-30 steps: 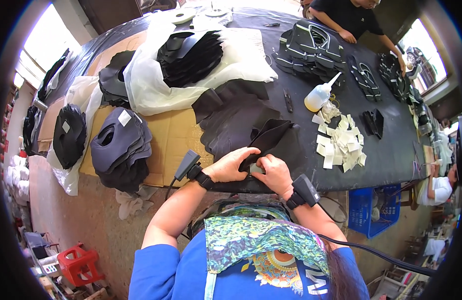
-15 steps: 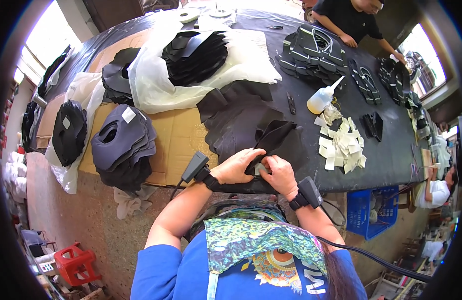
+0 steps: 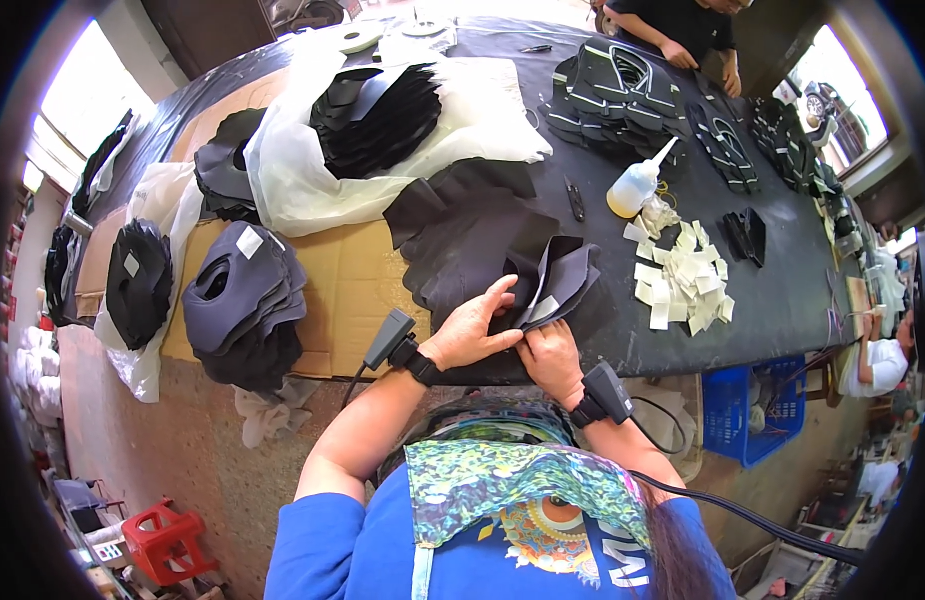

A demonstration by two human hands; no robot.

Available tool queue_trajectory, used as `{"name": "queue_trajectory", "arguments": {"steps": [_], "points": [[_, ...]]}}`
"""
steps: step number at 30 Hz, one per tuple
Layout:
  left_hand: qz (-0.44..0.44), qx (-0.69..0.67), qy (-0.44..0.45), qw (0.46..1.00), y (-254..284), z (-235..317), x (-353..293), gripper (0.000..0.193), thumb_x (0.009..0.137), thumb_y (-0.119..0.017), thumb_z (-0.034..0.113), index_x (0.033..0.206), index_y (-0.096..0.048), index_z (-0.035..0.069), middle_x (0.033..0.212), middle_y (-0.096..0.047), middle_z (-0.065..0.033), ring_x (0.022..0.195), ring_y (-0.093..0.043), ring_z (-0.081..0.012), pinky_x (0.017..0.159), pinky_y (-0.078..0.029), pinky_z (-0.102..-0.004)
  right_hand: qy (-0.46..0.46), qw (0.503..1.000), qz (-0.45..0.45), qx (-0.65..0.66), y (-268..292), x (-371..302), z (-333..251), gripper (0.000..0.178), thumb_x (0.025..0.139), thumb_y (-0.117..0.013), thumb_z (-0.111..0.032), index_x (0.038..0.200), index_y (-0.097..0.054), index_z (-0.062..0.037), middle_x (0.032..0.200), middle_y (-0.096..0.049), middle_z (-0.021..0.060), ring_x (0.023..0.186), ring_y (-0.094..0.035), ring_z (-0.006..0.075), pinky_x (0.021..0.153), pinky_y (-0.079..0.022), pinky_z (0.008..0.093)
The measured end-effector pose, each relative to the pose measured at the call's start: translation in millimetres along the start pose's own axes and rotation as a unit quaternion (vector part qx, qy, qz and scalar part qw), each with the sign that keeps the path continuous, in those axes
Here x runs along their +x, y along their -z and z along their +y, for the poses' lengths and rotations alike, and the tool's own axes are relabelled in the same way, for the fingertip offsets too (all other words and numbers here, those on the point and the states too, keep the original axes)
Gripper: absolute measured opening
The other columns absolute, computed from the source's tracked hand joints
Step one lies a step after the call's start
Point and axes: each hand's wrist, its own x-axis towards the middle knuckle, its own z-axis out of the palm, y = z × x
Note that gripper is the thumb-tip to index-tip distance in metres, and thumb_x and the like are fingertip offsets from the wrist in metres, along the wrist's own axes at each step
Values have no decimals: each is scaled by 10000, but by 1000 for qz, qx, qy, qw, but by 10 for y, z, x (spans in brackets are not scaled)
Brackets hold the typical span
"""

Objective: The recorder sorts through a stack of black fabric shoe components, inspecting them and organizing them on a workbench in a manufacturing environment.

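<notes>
A black, sheet-like cut piece [image 3: 575, 278] stands folded up at the table's front edge, its flaps spread apart. A small white label [image 3: 547, 307] lies inside the fold, close to my fingers. My right hand [image 3: 553, 358] pinches the piece's lower edge just below that label. From the other side, my left hand [image 3: 473, 332] holds the same edge, its thumb by the right fingertips and its index finger raised along the fold. Beneath and behind lies a fanned stack of black cut pieces [image 3: 463, 235]. Some fingertips are hidden by the folds.
To the right are a heap of white labels [image 3: 685, 280], a squeeze bottle [image 3: 633, 190] and a small black folded item [image 3: 746, 237]. Stacked grey-black pieces [image 3: 245, 285] lie left on cardboard [image 3: 348, 300]. A co-worker [image 3: 673, 35] stands across the table. A blue crate [image 3: 753, 415] sits below.
The black piece has been opened up and turned, so the white label now shows inside its fold. My right hand has shifted lower beneath it. The co-worker's hands have come closer together.
</notes>
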Motion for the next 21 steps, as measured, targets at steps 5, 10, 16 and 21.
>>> {"name": "queue_trajectory", "arguments": {"steps": [5, 10, 16, 21], "points": [[1, 25, -9, 1000, -16, 27, 9, 786, 700, -702, 163, 1332, -239, 103, 1102, -515, -210, 980, -539, -275, 868, -434, -354, -1, 1000, -1, -10, 3, -33, -23, 154, 671, -628, -145, 750, -555, -34, 750, -550, 120, 736, -527, 288, 702, -408, 385], [-4, -10, 12, 1000, -20, -21, 35, 790, 695, -717, 189, 1325, -251, 88, 1125, -496, -210, 1003, -526, -269, 879, -424, -353, 12, 999, 5, -37, -89, -80, 3, 122, 694, -592, -125, 748, -544, -27, 748, -537, 131, 739, -521, 289, 701, -400, 385], [-17, -15, 14, 1000, -8, -44, 35, 810, 688, -730, 217, 1325, -253, 69, 1152, -478, -206, 1037, -506, -258, 902, -410, -351, -1, 999, -6, -51, -107, -90, -12, 113, 707, -553, -92, 780, -522, -11, 762, -514, 151, 743, -504, 304, 696, -382, 383], [-50, -64, 22, 996, 50, -105, 59, 828, 680, -745, 217, 1322, -253, 38, 1209, -439, -174, 1089, -463, -232, 932, -384, -340, -15, 999, -5, -33, -141, -135, 61, 116, 722, -529, -66, 812, -503, 3, 773, -507, 171, 749, -495, 325, 705, -382, 396]]}}
